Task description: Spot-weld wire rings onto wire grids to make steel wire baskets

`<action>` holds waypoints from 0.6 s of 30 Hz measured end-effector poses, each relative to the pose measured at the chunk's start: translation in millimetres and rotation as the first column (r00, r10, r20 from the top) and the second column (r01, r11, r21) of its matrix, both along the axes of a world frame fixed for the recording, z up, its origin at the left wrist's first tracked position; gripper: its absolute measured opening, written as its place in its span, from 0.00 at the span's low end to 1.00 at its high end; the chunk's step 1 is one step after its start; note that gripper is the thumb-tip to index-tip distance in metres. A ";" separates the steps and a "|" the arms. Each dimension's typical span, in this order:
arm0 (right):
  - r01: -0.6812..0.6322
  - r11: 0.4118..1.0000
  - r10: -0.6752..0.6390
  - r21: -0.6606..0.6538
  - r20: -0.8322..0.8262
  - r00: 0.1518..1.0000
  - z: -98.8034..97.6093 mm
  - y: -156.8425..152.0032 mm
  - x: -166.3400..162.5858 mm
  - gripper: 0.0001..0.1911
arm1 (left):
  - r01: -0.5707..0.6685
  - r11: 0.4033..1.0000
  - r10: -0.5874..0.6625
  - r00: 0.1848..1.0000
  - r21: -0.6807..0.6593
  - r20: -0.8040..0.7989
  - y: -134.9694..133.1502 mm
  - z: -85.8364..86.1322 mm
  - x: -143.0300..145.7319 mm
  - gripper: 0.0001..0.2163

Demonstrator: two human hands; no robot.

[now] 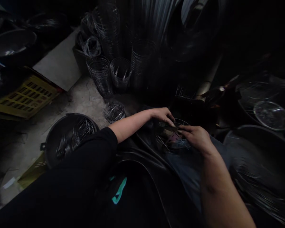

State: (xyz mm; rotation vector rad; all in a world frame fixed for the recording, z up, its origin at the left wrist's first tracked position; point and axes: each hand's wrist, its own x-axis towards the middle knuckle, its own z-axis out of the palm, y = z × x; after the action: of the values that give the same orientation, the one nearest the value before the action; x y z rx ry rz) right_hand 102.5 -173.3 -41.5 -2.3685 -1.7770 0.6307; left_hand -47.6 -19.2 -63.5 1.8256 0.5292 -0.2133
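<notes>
Left hand [161, 115] and right hand [196, 137] meet on one wire ring [171, 139] at the centre of the frame, fingers curled closed on its rim.
At least four stacks of wire rings [101, 76] stand in the upper centre; one black bucket [61, 139] sits at lower left, and one yellow crate [26, 96] lies at far left.

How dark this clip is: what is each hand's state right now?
Left hand: fingers curled onto the wire ring.
Right hand: closed, pinching the same wire ring.
</notes>
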 end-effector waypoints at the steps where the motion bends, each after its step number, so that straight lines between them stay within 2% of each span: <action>1: 0.012 1.000 -0.012 -0.002 0.034 0.999 3.7 -0.1 -4.7 0.14 | 0.011 1.000 -0.011 1.000 0.019 0.018 -0.7 -0.3 -1.6 0.26; 4: 0.056 0.998 -0.059 0.022 0.150 0.987 15.2 -5.2 -26.3 0.14 | -0.006 0.984 -0.015 0.993 0.181 0.117 -6.7 -2.0 -7.8 0.30; 6: 0.072 0.996 -0.084 0.060 0.214 0.973 19.6 -10.3 -44.9 0.15 | -0.065 0.953 0.006 0.981 0.296 0.195 -11.8 -4.3 -13.9 0.29; 11: 0.050 0.987 -0.093 0.155 0.287 0.953 15.3 -11.6 -76.4 0.15 | -0.147 0.925 0.057 0.966 0.350 0.253 -12.5 -10.7 -30.6 0.30; 13: 0.027 0.981 -0.083 0.190 0.291 0.953 12.0 -10.3 -76.6 0.15 | -0.165 0.927 0.077 0.963 0.337 0.258 -9.3 -9.1 -33.0 0.30; 15: 0.005 0.973 -0.074 0.229 0.292 0.954 9.2 -11.8 -71.0 0.15 | -0.165 0.950 0.088 0.957 0.266 0.277 -6.4 -3.1 -32.2 0.30; 17: -0.018 0.961 -0.067 0.277 0.293 0.954 5.8 -15.9 -61.3 0.16 | -0.201 0.973 0.155 0.934 0.113 0.322 -3.5 6.1 -29.0 0.27; 18: -0.029 0.952 -0.065 0.303 0.294 0.954 3.6 -18.4 -55.5 0.16 | -0.257 0.966 0.237 0.908 0.013 0.345 -1.7 11.2 -26.9 0.25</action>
State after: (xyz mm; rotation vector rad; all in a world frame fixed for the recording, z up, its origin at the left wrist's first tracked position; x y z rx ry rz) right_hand 47.0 -191.7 -37.9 -2.3529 -1.8025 -0.0194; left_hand -74.5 -20.9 -52.3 1.7815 0.5174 0.2910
